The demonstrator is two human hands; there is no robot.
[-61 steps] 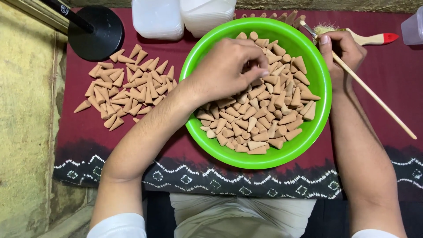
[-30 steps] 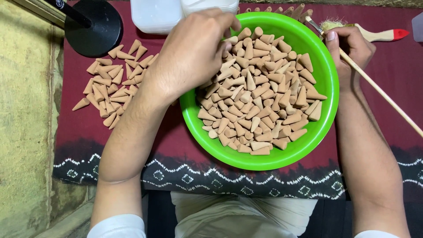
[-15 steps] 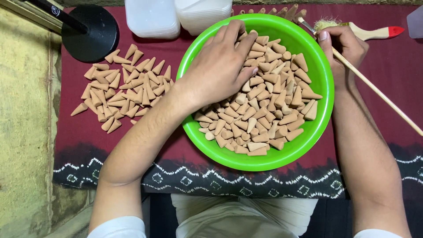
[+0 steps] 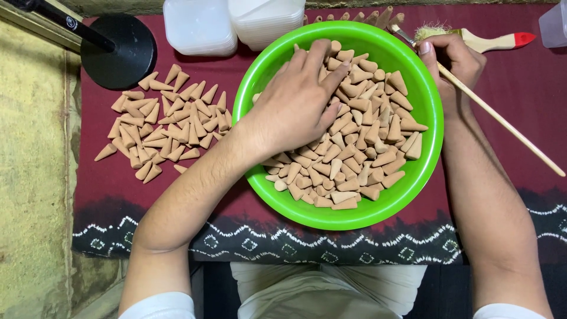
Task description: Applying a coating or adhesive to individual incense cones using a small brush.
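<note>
A bright green bowl sits on a maroon cloth and holds several tan clay-coloured cones. My left hand lies flat on the cones inside the bowl, fingers spread toward the far rim. My right hand rests at the bowl's right rim, closed around a thin long-handled wooden brush whose stick runs down to the right. A second pile of cones lies spread on the cloth left of the bowl.
Stacked translucent plastic tubs stand behind the bowl. A black round stand base with a pole is at the back left. A red-tipped wooden paintbrush lies at the back right. The patterned maroon cloth ends near my lap.
My left hand swept across the far left rim of the bowl, then came back down onto the cones. My right hand stayed at the rim with the brush.
</note>
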